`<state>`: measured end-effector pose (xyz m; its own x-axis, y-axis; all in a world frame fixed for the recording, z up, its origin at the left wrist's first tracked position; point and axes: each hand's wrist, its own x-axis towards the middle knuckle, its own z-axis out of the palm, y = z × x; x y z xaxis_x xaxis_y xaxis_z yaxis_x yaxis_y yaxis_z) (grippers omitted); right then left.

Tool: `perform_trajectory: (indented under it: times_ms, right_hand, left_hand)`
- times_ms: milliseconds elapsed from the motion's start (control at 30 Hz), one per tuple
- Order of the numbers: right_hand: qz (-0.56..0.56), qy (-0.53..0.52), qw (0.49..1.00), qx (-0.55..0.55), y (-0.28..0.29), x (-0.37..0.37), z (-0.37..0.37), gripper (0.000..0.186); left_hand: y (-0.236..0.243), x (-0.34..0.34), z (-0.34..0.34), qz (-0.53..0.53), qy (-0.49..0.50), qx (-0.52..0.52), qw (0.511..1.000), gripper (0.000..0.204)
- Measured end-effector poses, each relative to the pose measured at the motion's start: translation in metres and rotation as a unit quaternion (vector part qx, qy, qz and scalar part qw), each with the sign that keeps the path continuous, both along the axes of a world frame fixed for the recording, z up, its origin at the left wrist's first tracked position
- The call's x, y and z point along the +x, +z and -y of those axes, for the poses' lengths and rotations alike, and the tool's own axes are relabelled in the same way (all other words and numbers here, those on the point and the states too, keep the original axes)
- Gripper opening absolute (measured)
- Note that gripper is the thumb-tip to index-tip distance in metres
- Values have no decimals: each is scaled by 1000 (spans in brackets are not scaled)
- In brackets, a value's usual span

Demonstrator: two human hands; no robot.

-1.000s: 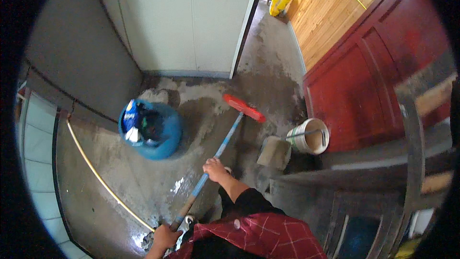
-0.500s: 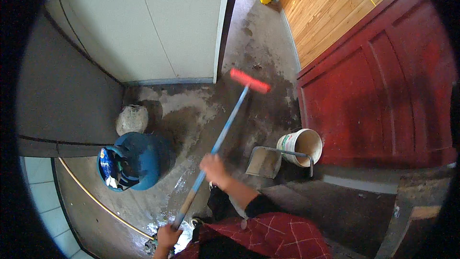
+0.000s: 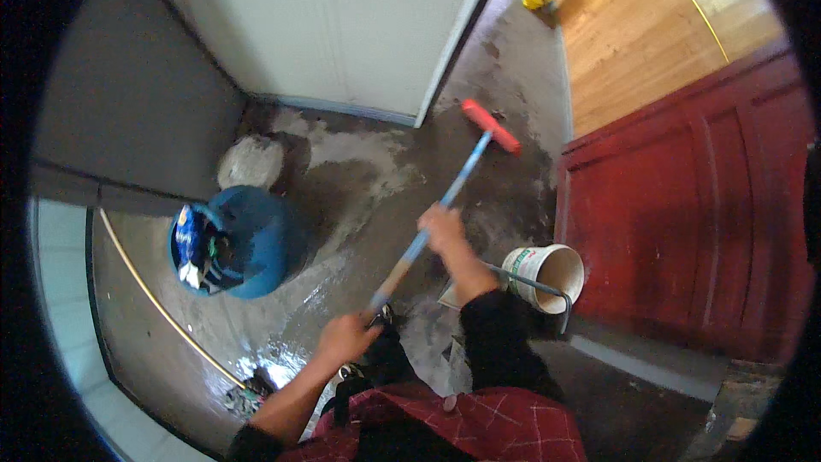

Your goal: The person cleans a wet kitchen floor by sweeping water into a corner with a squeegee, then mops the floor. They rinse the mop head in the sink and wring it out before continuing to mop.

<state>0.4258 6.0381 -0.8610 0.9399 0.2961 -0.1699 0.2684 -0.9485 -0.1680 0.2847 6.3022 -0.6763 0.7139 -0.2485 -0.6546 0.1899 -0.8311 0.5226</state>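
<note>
Both hands held a broom (image 3: 416,245), which slanted from near the person's feet out over the dark, wet floor (image 3: 359,248). The left hand (image 3: 346,338) had its fingers curled together round the near end of the pole; the right hand (image 3: 442,227) was wrapped round the blue part further up, slightly blurred, so single fingers could not be told apart. The broom's red head (image 3: 491,127) was at the far end, between the edge of the white wall (image 3: 342,26) and the red door (image 3: 667,214). To the left stood a blue gas bottle (image 3: 261,244) with a blue packet (image 3: 190,235) on it, and a yellow hose (image 3: 162,312) ran along the floor. On the right, near the right forearm, a white bucket (image 3: 526,265) lay tipped beside the door, a grey handle (image 3: 547,288) crossing it
</note>
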Motion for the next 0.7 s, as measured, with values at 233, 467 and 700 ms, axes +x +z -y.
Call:
perform_trajectory:
  times_ms: [233, 467, 700]
  right_hand:
    - [77, 48, 995, -31, 56, -6, 0, 12]
    - [-88, 105, 989, 58, 81, -230, -195, 16]
    - [-107, 226, 965, 81, 86, -380, -305, 20]
  left_hand:
    - [51, 4, -25, 7, 18, 30, 999, 38]
    - [104, -220, -196, -62, 55, 76, 994, 45]
    - [158, -404, -283, 13, 123, 173, 977, 44]
